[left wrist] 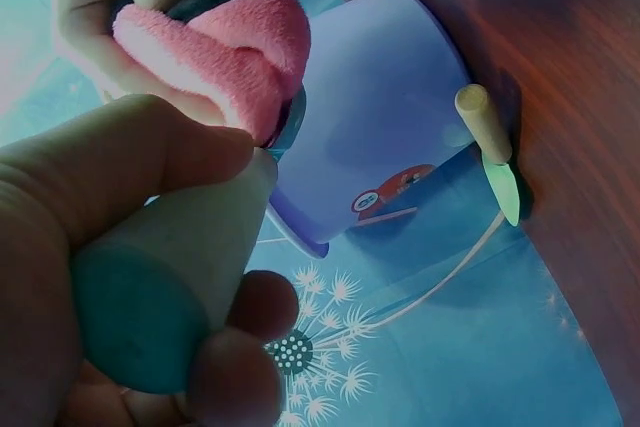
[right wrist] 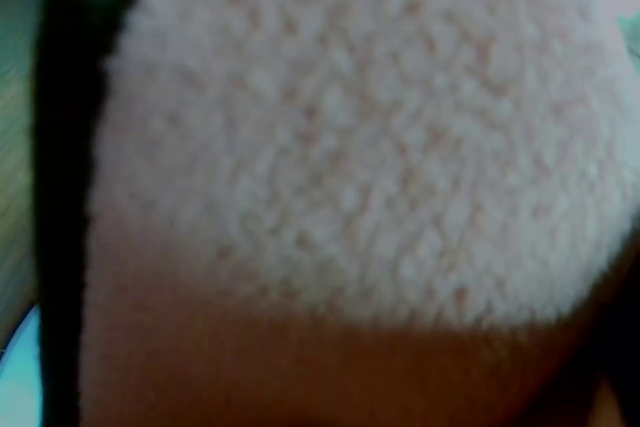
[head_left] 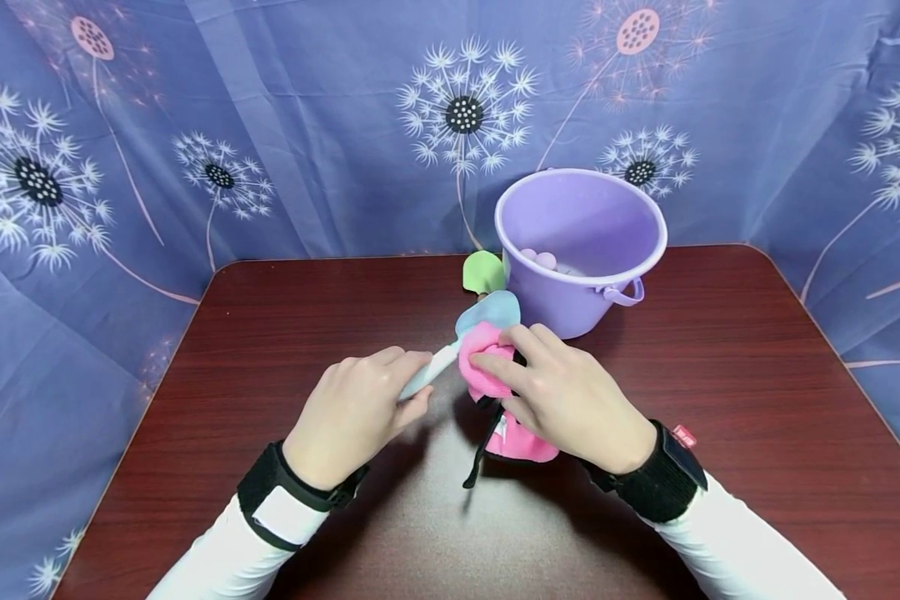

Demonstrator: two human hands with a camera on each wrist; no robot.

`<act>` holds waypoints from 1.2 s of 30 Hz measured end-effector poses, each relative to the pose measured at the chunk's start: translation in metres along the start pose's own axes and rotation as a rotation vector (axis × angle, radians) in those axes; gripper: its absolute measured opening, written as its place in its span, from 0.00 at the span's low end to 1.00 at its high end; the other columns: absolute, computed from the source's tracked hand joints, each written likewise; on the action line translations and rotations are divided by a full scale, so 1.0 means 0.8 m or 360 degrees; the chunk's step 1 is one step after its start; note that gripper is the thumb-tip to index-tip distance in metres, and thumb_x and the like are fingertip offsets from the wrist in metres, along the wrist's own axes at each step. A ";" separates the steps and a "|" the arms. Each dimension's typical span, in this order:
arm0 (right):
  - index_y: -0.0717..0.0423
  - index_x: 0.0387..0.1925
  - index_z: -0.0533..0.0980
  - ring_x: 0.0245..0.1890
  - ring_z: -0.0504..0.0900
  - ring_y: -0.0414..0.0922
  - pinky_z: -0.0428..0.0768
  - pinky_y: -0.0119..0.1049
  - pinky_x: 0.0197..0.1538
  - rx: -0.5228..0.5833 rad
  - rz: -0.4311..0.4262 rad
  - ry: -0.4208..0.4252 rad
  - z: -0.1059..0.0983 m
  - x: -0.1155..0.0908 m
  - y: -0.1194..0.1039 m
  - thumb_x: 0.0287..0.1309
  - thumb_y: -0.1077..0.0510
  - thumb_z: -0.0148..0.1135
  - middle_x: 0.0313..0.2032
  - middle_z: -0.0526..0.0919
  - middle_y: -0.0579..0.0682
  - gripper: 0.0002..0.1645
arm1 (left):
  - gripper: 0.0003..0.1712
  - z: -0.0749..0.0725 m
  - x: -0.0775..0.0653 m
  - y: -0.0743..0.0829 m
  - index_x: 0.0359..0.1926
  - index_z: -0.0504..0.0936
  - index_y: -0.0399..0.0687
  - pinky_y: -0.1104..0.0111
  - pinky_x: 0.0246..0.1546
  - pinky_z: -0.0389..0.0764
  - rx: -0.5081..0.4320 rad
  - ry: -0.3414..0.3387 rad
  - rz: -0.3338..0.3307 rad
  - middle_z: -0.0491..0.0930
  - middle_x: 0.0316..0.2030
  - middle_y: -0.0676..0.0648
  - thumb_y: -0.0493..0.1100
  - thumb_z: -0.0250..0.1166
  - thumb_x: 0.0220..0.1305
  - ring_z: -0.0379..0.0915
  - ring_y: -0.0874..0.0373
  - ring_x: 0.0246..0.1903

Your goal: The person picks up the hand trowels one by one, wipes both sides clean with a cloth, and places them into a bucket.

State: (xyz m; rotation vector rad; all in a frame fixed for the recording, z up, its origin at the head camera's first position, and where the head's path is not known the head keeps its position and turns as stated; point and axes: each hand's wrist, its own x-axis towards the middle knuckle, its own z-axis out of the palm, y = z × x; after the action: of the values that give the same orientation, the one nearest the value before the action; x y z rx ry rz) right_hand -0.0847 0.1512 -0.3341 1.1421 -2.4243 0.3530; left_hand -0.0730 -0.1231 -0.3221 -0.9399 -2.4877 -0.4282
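In the head view my left hand [head_left: 360,408] grips a small toy shovel by its white handle [head_left: 431,371], the pale blue blade [head_left: 498,310] tilted up toward the back. The handle's rounded teal end faces the left wrist view. My right hand [head_left: 566,387] pinches a fuzzy pink cloth [head_left: 486,362] with black edging, folded over the shovel where blade and handle meet. From the same cloth a lower part hangs under the palm, and a black strap [head_left: 483,450] dangles from it. Close-up, pink pile [right wrist: 370,147] fills most of the right wrist view.
A purple bucket [head_left: 570,304] stands behind the hands, its small handle at the front right. Several pale lilac balls [head_left: 545,260] are inside. Left of it lies a green toy shovel [head_left: 483,272] with a wooden handle [left wrist: 483,122]. A blue dandelion-print curtain [head_left: 330,125] surrounds the brown table [head_left: 330,308].
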 end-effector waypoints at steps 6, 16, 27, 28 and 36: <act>0.48 0.56 0.83 0.37 0.72 0.49 0.76 0.39 0.23 -0.0089 0.0065 -0.0046 0.000 -0.002 0.002 0.48 0.61 0.79 0.48 0.76 0.52 0.30 | 0.17 -0.001 0.000 -0.003 0.44 0.88 0.45 0.63 0.15 0.74 -0.0009 0.0010 -0.0007 0.73 0.24 0.54 0.38 0.80 0.53 0.64 0.61 0.16; 0.48 0.52 0.83 0.36 0.72 0.51 0.74 0.41 0.20 -0.0173 0.0183 -0.0012 -0.001 -0.006 0.010 0.53 0.62 0.75 0.43 0.74 0.52 0.23 | 0.16 -0.005 0.000 -0.003 0.44 0.88 0.48 0.64 0.15 0.72 0.0025 -0.0019 -0.0008 0.71 0.23 0.56 0.39 0.80 0.53 0.62 0.61 0.16; 0.49 0.50 0.83 0.33 0.72 0.51 0.76 0.43 0.20 -0.0212 0.0281 0.0057 -0.002 -0.008 0.015 0.54 0.62 0.75 0.44 0.75 0.52 0.21 | 0.15 -0.007 -0.001 -0.001 0.43 0.88 0.50 0.63 0.15 0.72 0.0021 -0.0045 -0.0023 0.72 0.24 0.57 0.39 0.79 0.54 0.62 0.62 0.17; 0.49 0.51 0.83 0.33 0.72 0.52 0.76 0.44 0.20 -0.0214 0.0287 0.0060 -0.002 -0.008 0.015 0.55 0.62 0.75 0.44 0.75 0.53 0.21 | 0.15 -0.007 -0.001 -0.001 0.43 0.88 0.50 0.63 0.15 0.72 0.0020 -0.0046 -0.0023 0.72 0.24 0.57 0.39 0.79 0.54 0.62 0.62 0.17; 0.50 0.53 0.82 0.33 0.71 0.53 0.75 0.44 0.18 -0.0217 0.0355 0.0061 -0.003 -0.008 0.016 0.52 0.63 0.76 0.43 0.74 0.53 0.24 | 0.15 -0.006 0.000 0.000 0.43 0.88 0.49 0.64 0.16 0.72 -0.0002 -0.0043 -0.0019 0.72 0.24 0.57 0.38 0.79 0.53 0.62 0.62 0.17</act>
State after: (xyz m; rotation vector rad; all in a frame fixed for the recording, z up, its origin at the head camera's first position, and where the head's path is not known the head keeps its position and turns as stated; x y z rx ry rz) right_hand -0.0902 0.1648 -0.3355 0.8023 -2.5047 0.2703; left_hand -0.0716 -0.1250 -0.3177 -0.9377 -2.5186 -0.4240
